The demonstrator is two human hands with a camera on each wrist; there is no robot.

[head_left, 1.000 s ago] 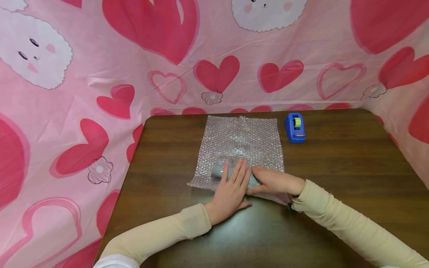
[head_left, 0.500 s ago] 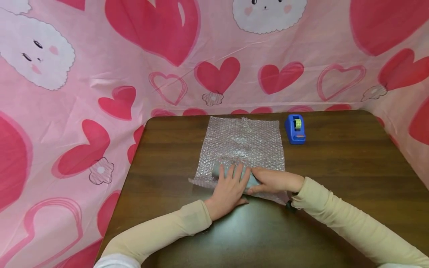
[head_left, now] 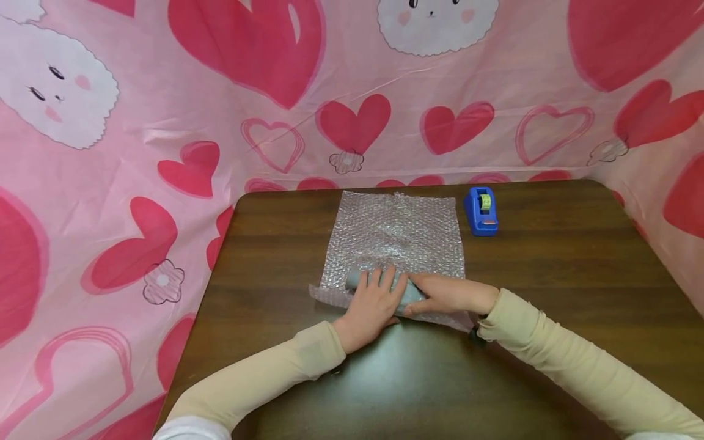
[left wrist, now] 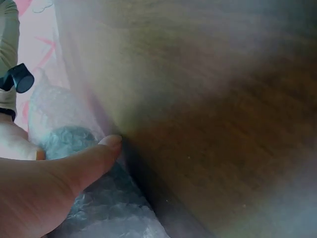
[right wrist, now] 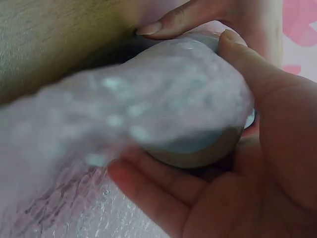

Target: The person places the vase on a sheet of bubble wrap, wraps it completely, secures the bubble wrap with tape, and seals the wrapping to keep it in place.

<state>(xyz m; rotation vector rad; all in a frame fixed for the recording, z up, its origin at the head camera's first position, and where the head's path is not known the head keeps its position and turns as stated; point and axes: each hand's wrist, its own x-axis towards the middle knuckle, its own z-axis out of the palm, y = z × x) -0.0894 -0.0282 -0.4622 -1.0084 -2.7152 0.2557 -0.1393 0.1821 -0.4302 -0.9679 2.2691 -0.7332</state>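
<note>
A light blue-grey cylinder (head_left: 354, 280) lies crosswise on the near part of a sheet of clear bubble wrap (head_left: 393, 232). My left hand (head_left: 374, 311) lies over its middle, fingers bent across the top. In the left wrist view the left thumb (left wrist: 94, 166) holds the wrap's near edge against the cylinder. My right hand (head_left: 451, 295) grips the right end, thumb on the near side and fingers on the far side. In the right wrist view a flap of bubble wrap (right wrist: 148, 99) covers much of the cylinder's side, leaving part of its rounded end bare.
A blue tape dispenser (head_left: 481, 211) with a yellowish roll stands just right of the wrap's far corner. The dark wooden table (head_left: 275, 244) has a pink heart-patterned cloth (head_left: 308, 73) behind it and at its sides. A black wrist camera (left wrist: 22, 78) sits under the right wrist.
The left fingers have gone from nearly straight to more bent over the cylinder, with the thumb drawn in. The wrap's near left edge has risen a little. The right hand has barely moved.
</note>
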